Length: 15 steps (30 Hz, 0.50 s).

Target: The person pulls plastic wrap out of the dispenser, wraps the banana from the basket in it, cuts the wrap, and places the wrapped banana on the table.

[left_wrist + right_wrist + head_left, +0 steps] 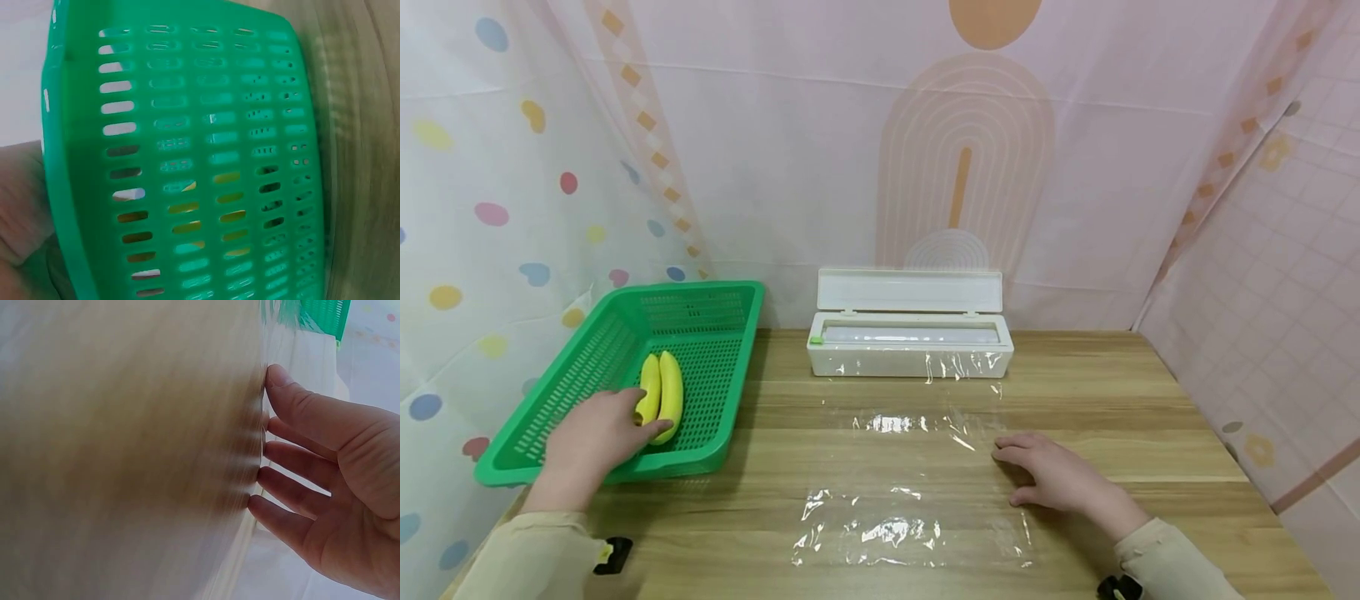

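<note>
In the head view, my left hand reaches over the near wall of a green basket. Two yellow bananas lie side by side inside: the left banana is at my fingers, and my thumb overlaps the lower end of the right banana. The left wrist view mostly shows the slotted basket wall, with yellow behind it. A sheet of clear plastic wrap is spread across the table. Beside its right edge, my right hand rests with fingertips down, its fingers apart and fairly straight.
A white plastic wrap dispenser stands at the back of the wooden table, its lid raised and a roll inside. Patterned curtains hang behind and along both sides.
</note>
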Available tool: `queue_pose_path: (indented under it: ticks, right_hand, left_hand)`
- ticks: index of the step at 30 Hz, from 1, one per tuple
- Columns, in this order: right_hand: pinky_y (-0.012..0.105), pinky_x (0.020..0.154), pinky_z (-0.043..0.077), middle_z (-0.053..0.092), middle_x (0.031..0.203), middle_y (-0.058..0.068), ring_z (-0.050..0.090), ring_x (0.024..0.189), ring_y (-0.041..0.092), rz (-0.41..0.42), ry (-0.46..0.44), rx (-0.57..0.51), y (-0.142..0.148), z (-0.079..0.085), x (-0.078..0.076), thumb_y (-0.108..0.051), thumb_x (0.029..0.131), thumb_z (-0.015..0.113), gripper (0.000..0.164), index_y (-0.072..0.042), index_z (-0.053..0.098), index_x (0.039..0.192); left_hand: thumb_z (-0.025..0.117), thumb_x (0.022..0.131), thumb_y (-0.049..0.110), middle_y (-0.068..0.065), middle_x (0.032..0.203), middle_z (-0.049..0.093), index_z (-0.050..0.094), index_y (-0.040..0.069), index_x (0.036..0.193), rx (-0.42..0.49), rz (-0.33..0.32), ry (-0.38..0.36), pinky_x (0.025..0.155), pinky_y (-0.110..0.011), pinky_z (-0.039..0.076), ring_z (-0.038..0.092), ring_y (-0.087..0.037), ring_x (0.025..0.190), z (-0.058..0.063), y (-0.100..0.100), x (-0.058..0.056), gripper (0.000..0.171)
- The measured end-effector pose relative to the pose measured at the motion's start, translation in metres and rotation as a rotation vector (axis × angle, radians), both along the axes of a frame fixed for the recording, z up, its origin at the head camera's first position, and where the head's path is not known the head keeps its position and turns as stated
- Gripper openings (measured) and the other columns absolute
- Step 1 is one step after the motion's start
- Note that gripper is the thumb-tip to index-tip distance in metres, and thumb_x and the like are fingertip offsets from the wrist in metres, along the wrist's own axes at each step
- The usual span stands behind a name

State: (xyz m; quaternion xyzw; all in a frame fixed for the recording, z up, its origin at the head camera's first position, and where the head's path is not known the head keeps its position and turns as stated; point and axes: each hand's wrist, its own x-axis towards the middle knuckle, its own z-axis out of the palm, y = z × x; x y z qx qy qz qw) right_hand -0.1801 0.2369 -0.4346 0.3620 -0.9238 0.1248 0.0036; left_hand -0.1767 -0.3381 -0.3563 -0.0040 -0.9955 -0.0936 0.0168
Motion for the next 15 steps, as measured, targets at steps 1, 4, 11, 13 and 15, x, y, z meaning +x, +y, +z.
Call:
queue_pose_path:
  ticks: [1, 4, 11, 13, 15]
  right_hand:
    - [0.053, 0.1, 0.044, 0.06, 0.131, 0.019, 0.055, 0.119, 0.04, 0.0, 0.0, 0.001, -0.0001, 0.0001, 0.0, -0.023, 0.074, 0.086, 0.058, 0.001, 0.065, 0.123]
    - [0.053, 0.1, 0.044, 0.06, 0.131, 0.018, 0.055, 0.119, 0.04, -0.002, -0.002, 0.001, -0.0003, 0.0004, 0.0003, -0.023, 0.075, 0.086, 0.058, 0.001, 0.065, 0.123]
    - [0.053, 0.1, 0.044, 0.059, 0.131, 0.019, 0.055, 0.119, 0.04, -0.002, -0.011, -0.002, -0.0007, 0.001, 0.0004, -0.024, 0.075, 0.085, 0.058, 0.001, 0.065, 0.123]
    - [0.053, 0.1, 0.044, 0.059, 0.131, 0.019, 0.055, 0.119, 0.04, 0.001, -0.011, -0.004, -0.0007, 0.0011, 0.0001, -0.023, 0.075, 0.085, 0.058, 0.001, 0.065, 0.123]
    - [0.053, 0.1, 0.044, 0.059, 0.131, 0.019, 0.055, 0.119, 0.04, 0.001, -0.009, -0.005, -0.0007, 0.0012, 0.0, -0.023, 0.075, 0.086, 0.058, 0.001, 0.065, 0.123]
  left_hand:
    - [0.074, 0.086, 0.04, -0.031, 0.101, 0.062, 0.051, -0.018, 0.126, 0.001, 0.008, -0.012, 0.064, -0.053, 0.051, 0.059, -0.046, 0.089, -0.0004, -0.0004, -0.0002, 0.074]
    - [0.074, 0.087, 0.041, -0.028, 0.097, 0.064, 0.051, -0.016, 0.125, 0.009, 0.032, -0.041, 0.061, -0.051, 0.051, 0.061, -0.043, 0.085, -0.0016, -0.0018, -0.0015, 0.072]
    - [0.075, 0.086, 0.035, -0.027, 0.097, 0.064, 0.055, -0.014, 0.122, 0.024, 0.022, -0.066, 0.062, -0.051, 0.05, 0.062, -0.041, 0.083, -0.0056, -0.0033, -0.0052, 0.064]
    - [0.076, 0.086, 0.032, -0.026, 0.095, 0.065, 0.056, -0.014, 0.12, 0.024, 0.013, -0.062, 0.062, -0.051, 0.05, 0.062, -0.039, 0.081, -0.0058, -0.0032, -0.0062, 0.06]
    - [0.076, 0.086, 0.03, -0.026, 0.094, 0.065, 0.057, -0.014, 0.118, 0.024, 0.005, -0.06, 0.063, -0.051, 0.05, 0.062, -0.038, 0.08, -0.0056, -0.003, -0.0067, 0.057]
